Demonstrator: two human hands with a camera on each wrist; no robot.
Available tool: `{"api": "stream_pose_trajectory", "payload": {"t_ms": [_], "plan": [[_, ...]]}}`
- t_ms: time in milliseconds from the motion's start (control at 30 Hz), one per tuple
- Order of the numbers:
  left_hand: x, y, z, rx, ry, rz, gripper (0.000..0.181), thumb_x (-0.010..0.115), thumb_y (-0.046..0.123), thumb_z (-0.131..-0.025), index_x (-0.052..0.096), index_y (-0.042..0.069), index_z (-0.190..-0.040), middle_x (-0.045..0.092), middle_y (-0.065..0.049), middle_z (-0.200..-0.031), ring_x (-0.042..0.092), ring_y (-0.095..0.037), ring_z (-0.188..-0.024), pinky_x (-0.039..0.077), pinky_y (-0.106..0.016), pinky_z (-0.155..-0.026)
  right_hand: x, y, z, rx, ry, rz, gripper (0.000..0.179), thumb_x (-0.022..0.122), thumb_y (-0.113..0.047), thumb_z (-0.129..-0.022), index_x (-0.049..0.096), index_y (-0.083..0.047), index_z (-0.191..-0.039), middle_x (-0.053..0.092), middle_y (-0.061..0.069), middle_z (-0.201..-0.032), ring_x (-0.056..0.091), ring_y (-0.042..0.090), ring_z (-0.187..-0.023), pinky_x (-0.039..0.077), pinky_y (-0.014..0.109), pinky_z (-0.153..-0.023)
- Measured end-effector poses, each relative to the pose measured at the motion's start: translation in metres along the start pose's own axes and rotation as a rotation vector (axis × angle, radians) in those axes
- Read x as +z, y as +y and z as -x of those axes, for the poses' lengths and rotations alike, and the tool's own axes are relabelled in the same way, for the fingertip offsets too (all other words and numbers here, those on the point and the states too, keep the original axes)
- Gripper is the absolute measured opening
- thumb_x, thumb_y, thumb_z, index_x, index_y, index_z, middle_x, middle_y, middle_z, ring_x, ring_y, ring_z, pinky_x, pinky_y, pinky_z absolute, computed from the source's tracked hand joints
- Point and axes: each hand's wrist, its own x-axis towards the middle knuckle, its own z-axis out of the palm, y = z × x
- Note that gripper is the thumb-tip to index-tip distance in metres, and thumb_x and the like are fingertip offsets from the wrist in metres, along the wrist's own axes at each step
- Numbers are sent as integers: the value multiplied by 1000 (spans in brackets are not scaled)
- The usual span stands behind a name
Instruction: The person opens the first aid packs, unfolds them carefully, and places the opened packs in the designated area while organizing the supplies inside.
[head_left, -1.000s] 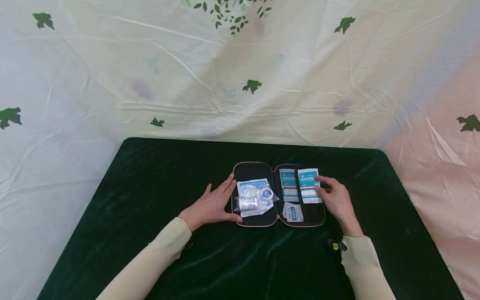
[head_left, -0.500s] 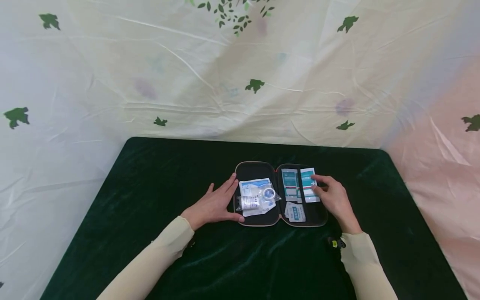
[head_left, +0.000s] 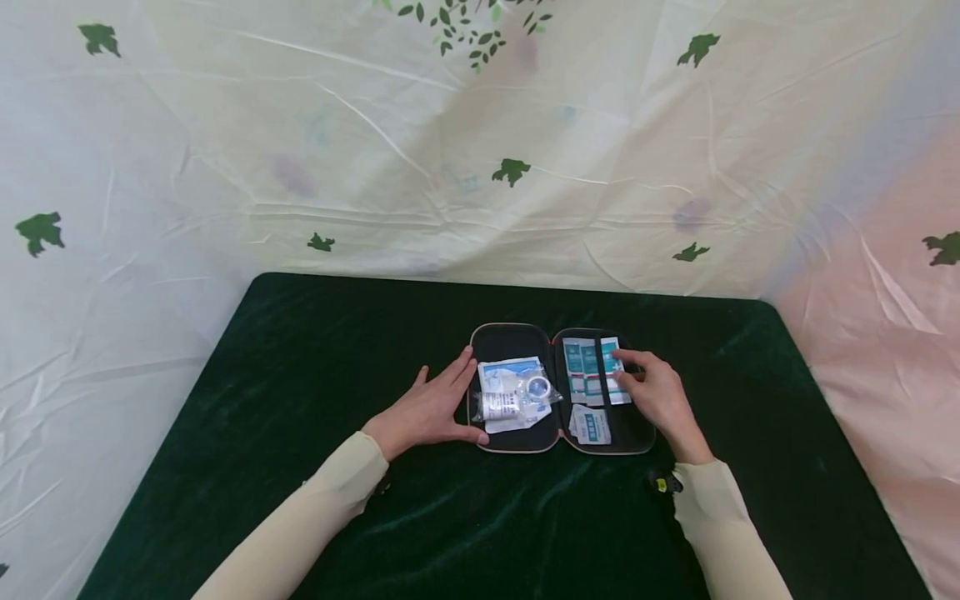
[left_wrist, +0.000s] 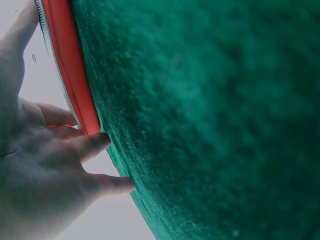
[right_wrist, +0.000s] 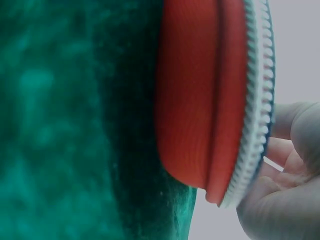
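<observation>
A zippered case, black inside and red outside, lies unfolded on the table. My right hand pinches the right side of a teal-and-white packet, part of which lies under the black elastic strap in the right half. Left of the strap are other teal-and-white packets. My left hand, fingers spread, touches the case's left rim; its fingers are against the red side in the left wrist view. The right wrist view hides my right fingertips behind the zipper edge.
In the left half lie a white-and-blue packet and a clear bag containing a roll. Small white sachets lie at the right half's lower left. Dark green velvet covers the table; a pale printed curtain hangs behind.
My right hand has moved left, sliding the pinched packet from over the strap's right side to partly beneath the strap. My left hand has stayed on the case's left rim.
</observation>
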Motion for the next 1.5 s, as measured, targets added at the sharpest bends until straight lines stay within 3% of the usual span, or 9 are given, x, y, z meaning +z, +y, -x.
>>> {"api": "stream_pose_trajectory", "payload": {"t_ms": [633, 900, 1500], "plan": [[0, 1, 0, -8, -4, -1, 120, 71, 74, -82, 12, 13, -167, -5, -3, -174, 21, -27, -157, 12, -67, -122, 10, 1, -3, -41, 14, 45, 43, 55, -18, -107, 53, -5, -149, 56, 24, -138, 62, 35, -107, 53, 41, -83], [-1, 2, 0, -9, -3, 8, 120, 72, 74, -82, 13, 13, -167, -4, -5, -174, 20, -29, -157, 11, -67, -122, 7, -1, -1, -67, 36, 110, 40, 53, -13, -108, 55, -1, -146, 59, 27, -133, 63, 35, -104, 54, 46, -84], [-2, 2, 1, -1, -7, 5, 120, 72, 73, -82, 13, 12, -167, -4, -5, -174, 20, -29, -157, 12, -68, -122, 13, -6, -1, -88, 49, 113, 38, 57, -8, -106, 58, 1, -143, 61, 27, -134, 64, 37, -108, 55, 51, -89]]}}
